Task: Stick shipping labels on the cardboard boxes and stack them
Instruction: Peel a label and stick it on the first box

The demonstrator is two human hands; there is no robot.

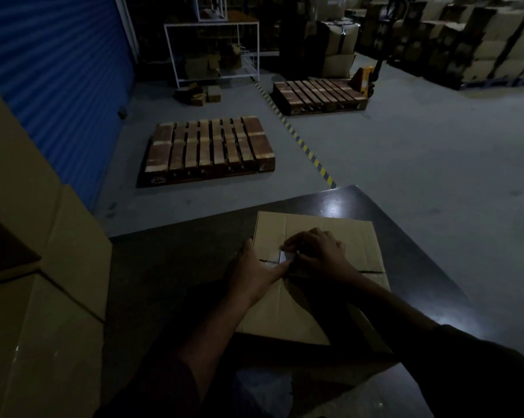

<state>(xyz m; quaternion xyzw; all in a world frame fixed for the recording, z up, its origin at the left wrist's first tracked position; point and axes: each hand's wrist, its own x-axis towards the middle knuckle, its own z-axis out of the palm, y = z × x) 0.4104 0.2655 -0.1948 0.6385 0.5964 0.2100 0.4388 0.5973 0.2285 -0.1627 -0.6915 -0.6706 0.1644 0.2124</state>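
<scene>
A: We count one cardboard box (315, 300) under our hands, lying closed on the dark surface (170, 267). One small pale label (285, 257) sits on its centre seam.

B: And the grip? We see our left hand (254, 273) flat on the box, fingers straight, thumb tip touching the label's near edge. Our right hand (318, 251) has its fingers curled down onto the label's right side, pressing or pinching it; we cannot tell which.

A: So the label lies right between the two grips. Beyond them, the rest of the box top runs away from us.

B: To the left of the grips we count a stack of large cartons (43, 267), touching the surface's edge.

A: Past the surface, on the grey concrete floor (420, 164), two wooden pallets (209, 149); the farther one (318, 95) has a yellow pallet jack (366, 79) under it.

B: One yellow-and-black striped line (303, 146) runs between them. One blue roller door (58, 70) at far left, one white wire rack (212, 49) behind, and stacked boxes (481, 40) at far right. The room is dim.
</scene>
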